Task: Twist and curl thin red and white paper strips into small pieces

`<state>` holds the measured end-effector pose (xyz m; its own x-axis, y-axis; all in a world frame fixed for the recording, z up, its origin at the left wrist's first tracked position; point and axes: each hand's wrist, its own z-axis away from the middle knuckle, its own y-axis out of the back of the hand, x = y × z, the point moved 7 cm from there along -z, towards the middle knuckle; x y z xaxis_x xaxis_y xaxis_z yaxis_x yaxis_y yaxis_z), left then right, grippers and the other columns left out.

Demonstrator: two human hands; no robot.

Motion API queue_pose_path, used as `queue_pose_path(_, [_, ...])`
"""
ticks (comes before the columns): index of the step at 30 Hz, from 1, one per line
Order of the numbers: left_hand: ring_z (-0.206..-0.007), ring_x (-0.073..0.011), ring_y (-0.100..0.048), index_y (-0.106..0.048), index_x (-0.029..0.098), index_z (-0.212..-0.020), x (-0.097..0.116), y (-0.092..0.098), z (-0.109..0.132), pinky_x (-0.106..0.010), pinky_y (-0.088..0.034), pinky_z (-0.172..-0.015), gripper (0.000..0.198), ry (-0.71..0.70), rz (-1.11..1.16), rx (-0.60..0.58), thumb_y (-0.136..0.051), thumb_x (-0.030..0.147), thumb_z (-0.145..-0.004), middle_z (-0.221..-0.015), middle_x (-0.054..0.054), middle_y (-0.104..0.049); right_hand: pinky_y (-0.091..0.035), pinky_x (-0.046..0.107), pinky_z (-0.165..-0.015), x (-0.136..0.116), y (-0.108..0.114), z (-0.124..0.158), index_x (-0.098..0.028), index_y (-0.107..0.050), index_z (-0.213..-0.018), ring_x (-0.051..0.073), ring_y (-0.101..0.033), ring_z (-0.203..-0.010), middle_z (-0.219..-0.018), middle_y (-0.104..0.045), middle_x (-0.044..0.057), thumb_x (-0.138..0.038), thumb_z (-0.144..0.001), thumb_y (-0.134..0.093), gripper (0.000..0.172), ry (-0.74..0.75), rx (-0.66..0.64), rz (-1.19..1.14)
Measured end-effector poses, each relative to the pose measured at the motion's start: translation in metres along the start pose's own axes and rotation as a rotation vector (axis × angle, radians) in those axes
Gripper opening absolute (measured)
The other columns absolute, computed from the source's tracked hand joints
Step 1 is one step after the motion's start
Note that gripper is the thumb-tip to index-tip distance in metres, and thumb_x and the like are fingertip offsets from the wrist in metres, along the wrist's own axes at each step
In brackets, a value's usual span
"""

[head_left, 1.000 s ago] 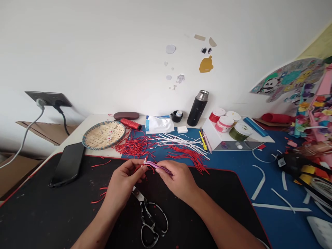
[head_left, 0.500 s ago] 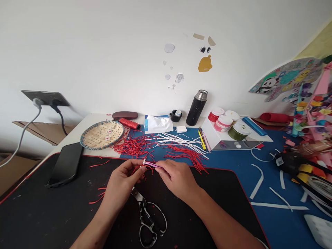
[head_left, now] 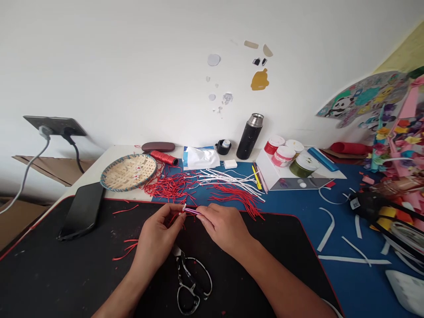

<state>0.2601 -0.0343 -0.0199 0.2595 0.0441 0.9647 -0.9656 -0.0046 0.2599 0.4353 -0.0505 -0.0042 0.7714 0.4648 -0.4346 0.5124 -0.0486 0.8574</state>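
Observation:
My left hand (head_left: 155,238) is closed, its thumb and forefinger pinching a small white cord knot (head_left: 184,207) with red strands around it. My right hand (head_left: 228,229) grips slim purple tweezers (head_left: 192,211), whose tips reach the white cord. Whether the tips are closed on the cord is too small to tell. Below both hands, black-handled scissors (head_left: 189,282) lie on the black mat (head_left: 251,282), blades partly hidden by my left hand. Loose red cord pieces (head_left: 127,251) lie beside my left wrist.
Beyond the mat lie red cords (head_left: 236,198), white cords (head_left: 228,179), a red thread spool (head_left: 164,157) and a woven basket (head_left: 127,172). A phone (head_left: 82,210) rests at left. A black flask (head_left: 250,137) and several jars (head_left: 283,155) stand by the wall. Paper strips (head_left: 354,259) are at right.
Both hands stay in nearly the same place over the mat. The tweezers and my right hand have shifted slightly toward my left fingers. The whole view has moved a little.

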Motion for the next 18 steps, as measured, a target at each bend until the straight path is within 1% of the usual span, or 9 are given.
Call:
queue_pose_path(2, [-0.063, -0.0211, -0.066, -0.080, 0.024, -0.091, -0.001, -0.003, -0.001, -0.028, -0.051, -0.060, 0.030, 0.030, 0.053, -0.028, -0.083, 0.049, -0.076, -0.077, -0.004, -0.078, -0.038, 0.030, -0.064, -0.003, -0.002, 0.000, -0.022, -0.075, -0.118, 0.019, -0.068, -0.077, -0.090, -0.074, 0.006, -0.030, -0.110, -0.051, 0.026, 0.013, -0.023, 0.013])
queue_pose_path(4, [-0.063, -0.0214, -0.066, -0.080, 0.024, -0.091, -0.001, -0.004, -0.001, -0.029, -0.051, -0.059, 0.031, 0.040, 0.069, -0.037, -0.083, 0.050, -0.075, -0.077, -0.004, -0.078, -0.039, 0.030, -0.065, -0.005, -0.004, 0.000, -0.022, -0.075, -0.117, 0.019, -0.068, -0.077, -0.090, -0.074, 0.005, -0.029, -0.109, -0.053, 0.024, 0.019, -0.041, 0.026])
queue_pose_path(7, [-0.067, -0.0225, -0.069, -0.080, 0.025, -0.092, 0.003, -0.002, 0.001, -0.030, -0.052, -0.063, 0.025, -0.017, -0.022, -0.004, -0.080, 0.046, -0.079, -0.083, -0.004, -0.080, -0.038, 0.030, -0.064, -0.005, -0.005, 0.001, -0.022, -0.075, -0.116, 0.019, -0.067, -0.075, -0.089, -0.074, 0.006, -0.030, -0.110, -0.052, 0.025, -0.002, -0.056, 0.023])
queue_pose_path(10, [-0.066, -0.0231, -0.069, -0.081, 0.026, -0.094, 0.006, -0.003, 0.003, -0.030, -0.052, -0.064, 0.021, -0.056, -0.064, -0.005, -0.078, 0.043, -0.081, -0.081, -0.003, -0.079, -0.038, 0.030, -0.064, -0.004, -0.005, 0.001, -0.022, -0.076, -0.115, 0.020, -0.068, -0.075, -0.090, -0.075, 0.006, -0.030, -0.110, -0.051, 0.026, -0.041, -0.062, -0.021])
queue_pose_path(12, [-0.064, -0.0229, -0.069, -0.081, 0.026, -0.095, 0.006, -0.003, 0.003, -0.030, -0.051, -0.062, 0.023, -0.050, -0.035, -0.010, -0.078, 0.043, -0.081, -0.079, -0.003, -0.079, -0.038, 0.029, -0.065, -0.004, -0.005, 0.001, -0.022, -0.076, -0.109, 0.019, -0.068, -0.076, -0.089, -0.076, 0.005, -0.029, -0.109, -0.053, 0.024, -0.064, -0.052, -0.087])
queue_pose_path(15, [-0.062, -0.0226, -0.068, -0.082, 0.026, -0.095, 0.007, -0.002, 0.003, -0.030, -0.051, -0.061, 0.023, -0.055, -0.021, 0.014, -0.080, 0.042, -0.079, -0.077, -0.003, -0.079, -0.039, 0.028, -0.067, -0.004, -0.003, 0.000, -0.022, -0.075, -0.093, 0.018, -0.066, -0.075, -0.084, -0.075, 0.003, -0.026, -0.106, -0.057, 0.022, -0.104, -0.033, -0.212])
queue_pose_path(18, [-0.065, -0.0234, -0.069, -0.083, 0.027, -0.093, 0.009, 0.000, 0.002, -0.031, -0.052, -0.062, 0.020, -0.092, -0.066, 0.045, -0.079, 0.041, -0.080, -0.079, -0.003, -0.080, -0.037, 0.027, -0.062, -0.002, -0.007, 0.000, -0.021, -0.071, -0.080, 0.015, -0.063, -0.065, -0.071, -0.071, 0.000, -0.027, -0.105, -0.057, 0.029, -0.180, -0.064, -0.357])
